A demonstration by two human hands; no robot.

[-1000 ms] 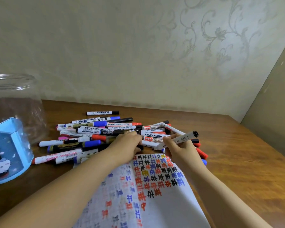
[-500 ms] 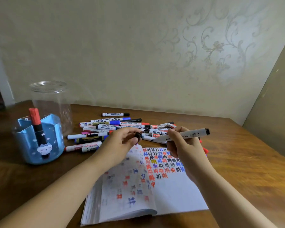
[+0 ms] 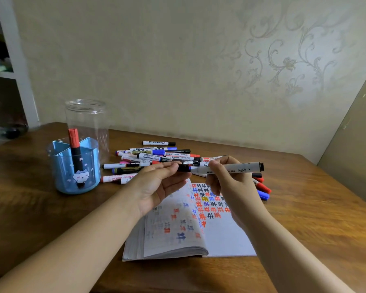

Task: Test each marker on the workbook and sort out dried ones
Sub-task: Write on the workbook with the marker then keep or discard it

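Wooden desk point(image 3: 304, 208) before us: at centre, our left hand point(image 3: 156, 185) pinches the black cap point(image 3: 183, 167); toward three o'clock, our right hand point(image 3: 226, 182) grips the white marker point(image 3: 230, 168) above the workbook point(image 3: 224, 240). Light, stiff, slick; best held mid-barrel.

Soft, dim daylight fills the scene, brightest on the wall point(image 3: 199, 70) at upper right, where the embossed pattern catches a pale sheen. The table point(image 3: 325, 208) shows a dull glare at right and darkens toward the left and the near edge. Shadows are faint and diffuse. The jar point(image 3: 86, 123) carries thin highlights on its rim. Wide-angle bending curves the edges; the forearms and the workbook point(image 3: 220, 240) print look slightly soft.
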